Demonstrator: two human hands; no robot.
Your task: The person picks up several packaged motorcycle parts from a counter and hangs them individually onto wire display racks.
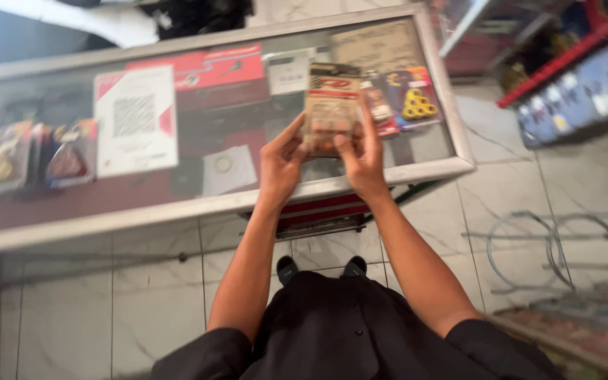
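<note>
Above the near right edge of the glass display counter (388,176), the flat blister pack (331,105) was held upright, long axis vertical, pinched at its lower sides between the left hand (281,165) and right hand (364,158), equally near.

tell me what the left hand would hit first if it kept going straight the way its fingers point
The left hand points up and away, toward the glass counter. Past the flat package both hands hold, it would likely meet the glass top first, though depth is hard to judge.
</note>
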